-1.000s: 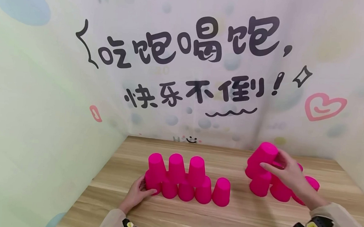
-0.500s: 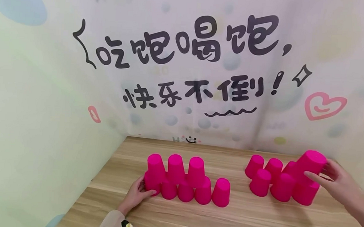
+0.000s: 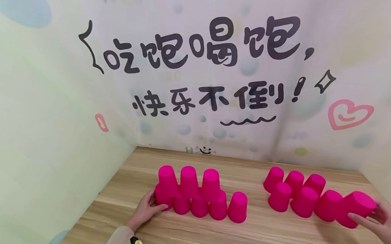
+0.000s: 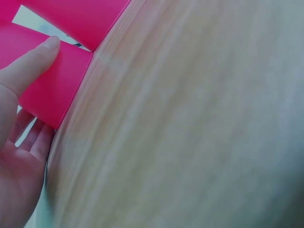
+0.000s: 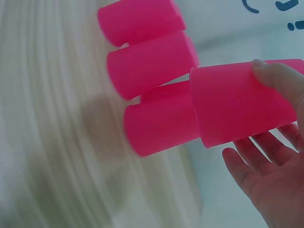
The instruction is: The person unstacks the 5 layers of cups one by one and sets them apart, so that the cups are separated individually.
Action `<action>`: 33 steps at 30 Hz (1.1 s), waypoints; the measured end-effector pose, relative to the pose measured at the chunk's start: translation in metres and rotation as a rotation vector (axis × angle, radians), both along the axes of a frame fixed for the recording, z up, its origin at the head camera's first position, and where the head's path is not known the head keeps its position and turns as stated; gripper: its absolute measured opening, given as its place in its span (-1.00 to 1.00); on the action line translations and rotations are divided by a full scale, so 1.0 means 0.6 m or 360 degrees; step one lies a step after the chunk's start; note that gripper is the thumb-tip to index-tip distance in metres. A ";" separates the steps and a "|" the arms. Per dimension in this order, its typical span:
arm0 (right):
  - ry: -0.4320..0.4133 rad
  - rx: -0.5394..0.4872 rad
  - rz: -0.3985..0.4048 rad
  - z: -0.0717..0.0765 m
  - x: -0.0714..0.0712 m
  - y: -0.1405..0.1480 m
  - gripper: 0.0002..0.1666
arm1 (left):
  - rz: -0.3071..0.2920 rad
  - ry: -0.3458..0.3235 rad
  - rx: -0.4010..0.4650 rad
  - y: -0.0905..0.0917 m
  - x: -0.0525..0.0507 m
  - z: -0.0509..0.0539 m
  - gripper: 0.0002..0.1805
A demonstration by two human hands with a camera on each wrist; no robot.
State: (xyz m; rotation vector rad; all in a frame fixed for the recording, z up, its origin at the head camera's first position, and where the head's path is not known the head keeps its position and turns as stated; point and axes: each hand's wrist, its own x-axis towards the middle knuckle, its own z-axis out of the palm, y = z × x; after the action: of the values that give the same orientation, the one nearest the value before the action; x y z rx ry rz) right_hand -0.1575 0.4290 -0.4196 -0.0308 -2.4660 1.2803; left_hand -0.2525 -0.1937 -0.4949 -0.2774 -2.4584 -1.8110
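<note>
In the head view, pink cups stand upside down in two groups. My left hand [image 3: 149, 209] grips the leftmost bottom cup [image 3: 163, 199] of the left group, thumb in front and fingers around its far side. Three cups [image 3: 189, 181] form that group's upper level, over a bottom row ending in a cup [image 3: 237, 207] with nothing on it. At the far right, my right hand [image 3: 382, 223] holds another pink cup [image 3: 355, 209], mouth down, beside the right group's front row [image 3: 304, 202]. The right wrist view shows this held cup [image 5: 237, 102] raised off the table, thumb on one side, fingers on the other.
Behind the right group's front row stand three more pink cups [image 3: 293, 182]. The wood-grain table [image 3: 197, 235] meets a printed cloth backdrop [image 3: 181, 136] at the back. A pale wall [image 3: 50, 148] rises on the left.
My right hand has carried its cup rightward from over the right group's left end, then lowered it beside the front row's right end. The left hand stays on its cup.
</note>
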 end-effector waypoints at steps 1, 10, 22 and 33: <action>-0.0035 0.0012 -0.0008 -0.007 0.001 0.003 -0.48 | 0.0001 0.0001 -0.0001 0.000 0.000 0.000 -0.26; -0.0550 0.0346 -0.0017 -0.041 0.003 0.006 -0.19 | -0.0009 -0.0018 -0.0009 0.000 0.000 0.004 -0.28; -0.0796 0.0236 -0.0060 -0.085 0.000 0.014 0.09 | -0.0006 -0.0033 -0.0013 0.000 0.000 0.007 -0.29; -0.0752 0.0255 -0.0056 -0.085 -0.005 0.010 0.09 | -0.0011 -0.0049 0.0014 -0.001 -0.001 0.005 -0.26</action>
State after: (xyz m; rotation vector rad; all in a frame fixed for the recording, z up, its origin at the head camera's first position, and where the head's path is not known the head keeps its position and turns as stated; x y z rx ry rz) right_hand -0.1606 0.4351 -0.4709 -0.3737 -2.9398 1.1597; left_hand -0.2532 -0.1945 -0.4917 -0.2594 -2.4719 -1.8424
